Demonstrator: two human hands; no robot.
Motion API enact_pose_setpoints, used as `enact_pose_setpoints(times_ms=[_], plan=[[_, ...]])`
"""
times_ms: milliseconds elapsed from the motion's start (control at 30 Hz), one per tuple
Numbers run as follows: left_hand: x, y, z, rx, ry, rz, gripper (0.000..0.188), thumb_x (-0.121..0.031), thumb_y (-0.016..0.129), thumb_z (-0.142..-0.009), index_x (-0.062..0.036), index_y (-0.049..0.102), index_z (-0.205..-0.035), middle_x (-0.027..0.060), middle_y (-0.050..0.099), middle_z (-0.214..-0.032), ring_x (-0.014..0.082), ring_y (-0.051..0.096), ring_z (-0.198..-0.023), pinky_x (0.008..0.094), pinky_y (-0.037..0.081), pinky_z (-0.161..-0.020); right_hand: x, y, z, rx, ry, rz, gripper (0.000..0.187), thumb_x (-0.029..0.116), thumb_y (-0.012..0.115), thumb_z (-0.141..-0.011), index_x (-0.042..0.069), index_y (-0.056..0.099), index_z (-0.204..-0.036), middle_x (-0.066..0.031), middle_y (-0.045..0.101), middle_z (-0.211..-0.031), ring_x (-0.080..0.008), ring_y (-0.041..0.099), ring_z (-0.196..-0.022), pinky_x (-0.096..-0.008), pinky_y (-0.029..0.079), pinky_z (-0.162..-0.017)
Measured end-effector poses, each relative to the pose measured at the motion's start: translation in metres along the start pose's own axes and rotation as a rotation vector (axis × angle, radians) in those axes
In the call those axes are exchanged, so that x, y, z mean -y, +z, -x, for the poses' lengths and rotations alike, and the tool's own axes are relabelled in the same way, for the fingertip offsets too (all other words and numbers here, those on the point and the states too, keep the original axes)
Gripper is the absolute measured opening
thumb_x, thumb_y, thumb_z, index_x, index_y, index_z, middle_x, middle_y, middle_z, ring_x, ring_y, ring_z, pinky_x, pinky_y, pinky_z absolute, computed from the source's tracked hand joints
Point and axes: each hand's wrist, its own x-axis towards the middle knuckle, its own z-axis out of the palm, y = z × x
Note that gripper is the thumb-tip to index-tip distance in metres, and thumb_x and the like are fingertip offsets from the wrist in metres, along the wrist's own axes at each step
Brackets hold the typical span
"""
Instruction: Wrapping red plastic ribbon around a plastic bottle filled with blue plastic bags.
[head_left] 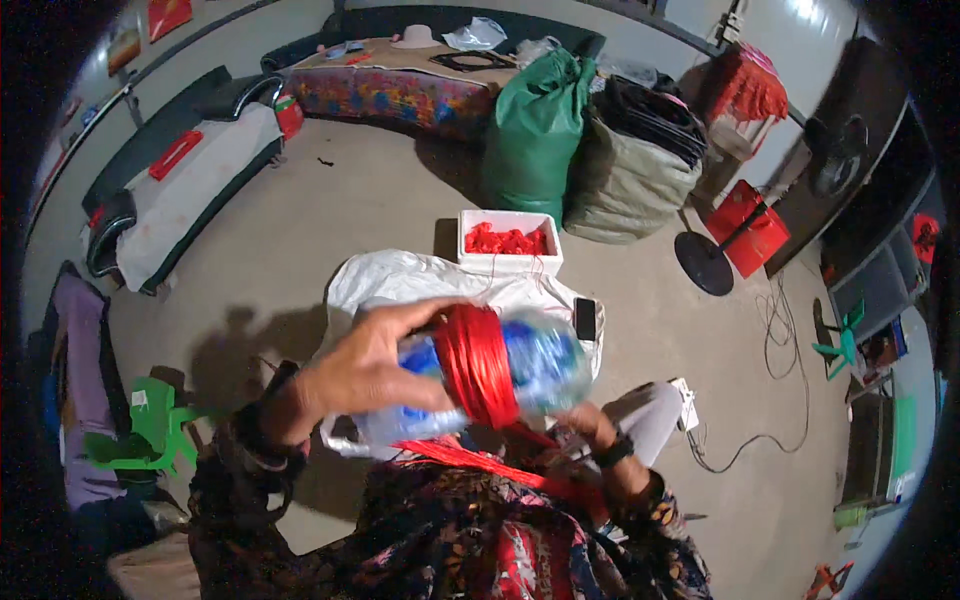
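Observation:
A clear plastic bottle (pixel 545 362) with blue showing through it lies sideways in front of me, slightly blurred. Red cord (pixel 478 365) is wound in a thick band around its middle. My left hand (pixel 365 375) grips the bottle's left end, thumb and fingers spread around it. My right hand (pixel 590 425) is just below the bottle's right end, near a red strand; its fingers are smeared and partly hidden. More red strands (pixel 470 457) stretch across my lap beneath the bottle. A white sheet (pixel 395 275) lies under and beyond my hands.
Beyond the sheet, a white foam box (pixel 510 262) holds red cord. A black phone (pixel 585 320) rests on the sheet's right side. Further off stand a green sack (pixel 535 140), a pale sack (pixel 630 180) and a fan (pixel 705 262). A green chair (pixel 155 425) is at left; a cable (pixel 790 440) trails right.

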Motion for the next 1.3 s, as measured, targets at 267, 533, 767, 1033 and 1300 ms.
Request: enact_pose_setpoints(times_ms=[267,533,767,1033,1300], plan=[[0.067,-0.021,-0.038,-0.233,-0.185,-0.544,0.065,-0.017,0.075,-0.063,-0.0032,0.058,-0.124,0.0188,0.066,-0.109,0.0301,0.065,-0.098,0.0369,0.048,-0.09,0.141,-0.001,0.017,0.351,-0.178,0.515,0.022,0.02,0.061,-0.096,0.0,0.069,-0.099,-0.0103,0.071,-0.086,-0.0257,0.068,-0.074,-0.0315,0.053,-0.072],[0.007,0.036,-0.008,0.336,0.174,-0.661,0.082,-0.027,0.079,-0.065,0.0009,0.047,-0.135,0.0222,0.059,-0.111,0.0379,0.056,-0.11,0.0445,0.044,-0.096,0.156,-0.055,-0.038,0.116,-0.147,0.399,0.016,0.012,0.064,-0.093,-0.003,0.07,-0.092,-0.0068,0.071,-0.086,-0.0127,0.065,-0.079,-0.0278,0.052,-0.073],[-0.002,-0.019,-0.023,-0.025,0.01,-0.254,0.075,-0.018,0.082,-0.06,-0.0031,0.055,-0.128,0.0097,0.063,-0.119,0.0188,0.058,-0.112,0.0354,0.044,-0.099,0.002,-0.007,0.007,0.127,0.39,-0.016,0.031,0.032,0.067,-0.092,0.002,0.069,-0.1,0.0017,0.069,-0.092,-0.0112,0.062,-0.078,-0.0294,0.051,-0.07],[0.08,-0.01,-0.05,-0.067,-0.08,-0.325,0.068,-0.023,0.076,-0.061,0.0006,0.058,-0.123,0.0156,0.068,-0.097,0.0256,0.066,-0.086,0.0363,0.052,-0.081,0.167,-0.022,0.006,0.307,-0.302,0.484,0.017,0.015,0.058,-0.096,0.001,0.068,-0.098,-0.0136,0.068,-0.088,-0.0292,0.066,-0.075,-0.0332,0.051,-0.069],[-0.008,0.012,-0.024,0.307,0.096,-0.258,0.084,-0.023,0.08,-0.061,0.0003,0.049,-0.135,0.0144,0.06,-0.127,0.0214,0.055,-0.119,0.0368,0.039,-0.105,0.058,-0.048,-0.041,0.209,0.026,-0.063,0.016,0.017,0.067,-0.092,0.003,0.072,-0.095,-0.0004,0.071,-0.094,-0.0101,0.063,-0.089,-0.0267,0.05,-0.082]])
